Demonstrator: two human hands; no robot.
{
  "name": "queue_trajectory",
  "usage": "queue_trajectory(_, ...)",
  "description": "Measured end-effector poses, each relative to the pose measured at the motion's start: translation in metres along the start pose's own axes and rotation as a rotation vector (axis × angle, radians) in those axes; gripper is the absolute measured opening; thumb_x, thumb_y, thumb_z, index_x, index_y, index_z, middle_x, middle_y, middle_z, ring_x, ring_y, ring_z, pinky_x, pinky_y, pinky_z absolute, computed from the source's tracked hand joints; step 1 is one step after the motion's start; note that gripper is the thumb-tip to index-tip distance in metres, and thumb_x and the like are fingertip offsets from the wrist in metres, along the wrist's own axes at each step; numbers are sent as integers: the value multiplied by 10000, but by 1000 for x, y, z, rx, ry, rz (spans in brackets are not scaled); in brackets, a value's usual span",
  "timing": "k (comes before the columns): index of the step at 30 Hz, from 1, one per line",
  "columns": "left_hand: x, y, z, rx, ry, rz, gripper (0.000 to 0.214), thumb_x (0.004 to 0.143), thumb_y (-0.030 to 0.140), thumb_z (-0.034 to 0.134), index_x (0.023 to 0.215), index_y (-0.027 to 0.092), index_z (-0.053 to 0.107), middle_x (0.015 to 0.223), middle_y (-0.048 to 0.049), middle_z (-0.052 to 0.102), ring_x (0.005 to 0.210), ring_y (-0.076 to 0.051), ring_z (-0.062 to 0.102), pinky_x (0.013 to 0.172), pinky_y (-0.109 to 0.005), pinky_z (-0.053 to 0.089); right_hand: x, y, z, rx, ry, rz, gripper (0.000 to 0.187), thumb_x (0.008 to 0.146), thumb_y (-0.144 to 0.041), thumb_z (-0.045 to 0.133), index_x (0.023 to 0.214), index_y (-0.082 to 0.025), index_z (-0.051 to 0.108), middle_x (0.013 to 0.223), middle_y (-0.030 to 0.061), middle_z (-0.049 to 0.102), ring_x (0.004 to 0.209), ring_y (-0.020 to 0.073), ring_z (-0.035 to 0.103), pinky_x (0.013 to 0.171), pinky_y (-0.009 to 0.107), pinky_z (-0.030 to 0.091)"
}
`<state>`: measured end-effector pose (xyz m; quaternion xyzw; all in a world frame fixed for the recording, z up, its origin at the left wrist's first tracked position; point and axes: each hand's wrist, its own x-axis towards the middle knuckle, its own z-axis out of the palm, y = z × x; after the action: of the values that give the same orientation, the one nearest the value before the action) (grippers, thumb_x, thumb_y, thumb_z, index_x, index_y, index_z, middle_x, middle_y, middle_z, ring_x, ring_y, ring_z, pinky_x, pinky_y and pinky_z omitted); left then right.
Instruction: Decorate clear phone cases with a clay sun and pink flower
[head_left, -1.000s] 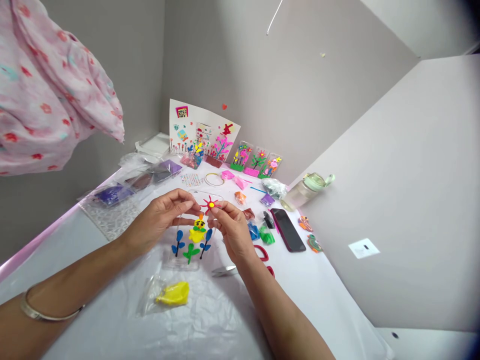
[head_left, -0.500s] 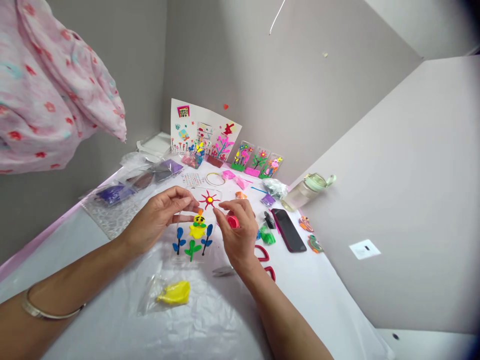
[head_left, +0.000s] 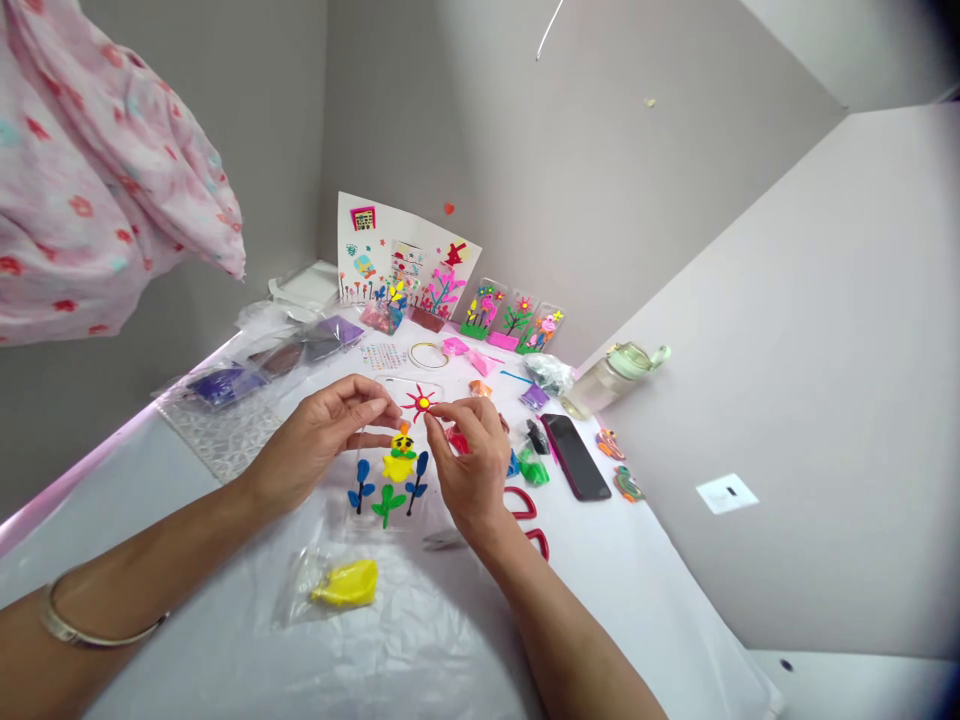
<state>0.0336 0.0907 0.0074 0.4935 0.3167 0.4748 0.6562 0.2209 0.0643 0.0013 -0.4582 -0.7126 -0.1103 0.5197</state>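
A clear phone case (head_left: 390,470) lies tilted between my hands, decorated with a red clay sun (head_left: 420,403), a yellow clay duck (head_left: 399,462) and blue and green clay plants. My left hand (head_left: 319,435) grips the case at its upper left edge, thumb and fingers closed on it. My right hand (head_left: 471,460) is curled beside the case's right edge with a lump of red clay (head_left: 458,440) in its fingers, fingertips close to the sun.
A bag of yellow clay (head_left: 341,585) lies in front. Red-handled scissors (head_left: 517,515) sit under my right wrist. A dark phone (head_left: 575,457), bags of coloured clay, a green-lidded bottle (head_left: 611,378) and finished decorated cases (head_left: 514,318) stand behind. Pink cloth (head_left: 97,170) hangs at upper left.
My right hand drew back from the sun, came to hold red clay, and now has its fingertips near the sun again. The left hand has kept its hold on the case.
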Motion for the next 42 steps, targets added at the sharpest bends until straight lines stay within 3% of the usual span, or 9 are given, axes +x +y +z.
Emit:
queue_trajectory(31, 4, -6, -5, -49, 2, -18, 253, 883, 464, 787, 910, 233, 690, 985, 4, 713, 1001, -174, 707, 849, -251, 618, -1, -1, -1, -16, -25, -16, 79, 998, -185, 661, 931, -187, 703, 850, 48, 675, 733, 172, 609, 693, 311, 490)
queue_trajectory(39, 5, -2, -5, -100, 18, -26, 206, 892, 407, 779, 950, 226, 700, 1121, -22, 725, 999, -194, 732, 881, -298, 627, 4, -6, -10, 19, 25, 16, 264, 1038, -260, 620, 790, -216, 542, 718, -7, 576, 665, 152, 535, 650, 296, 456)
queue_trajectory(42, 5, 0, -6, -120, 18, -37, 228, 879, 412, 790, 951, 223, 684, 1138, -42, 742, 1010, -223, 746, 892, -332, 631, 6, -6, -13, 36, 23, 19, 231, 1052, -232, 585, 822, -210, 578, 743, 6, 607, 695, 158, 558, 669, 301, 473)
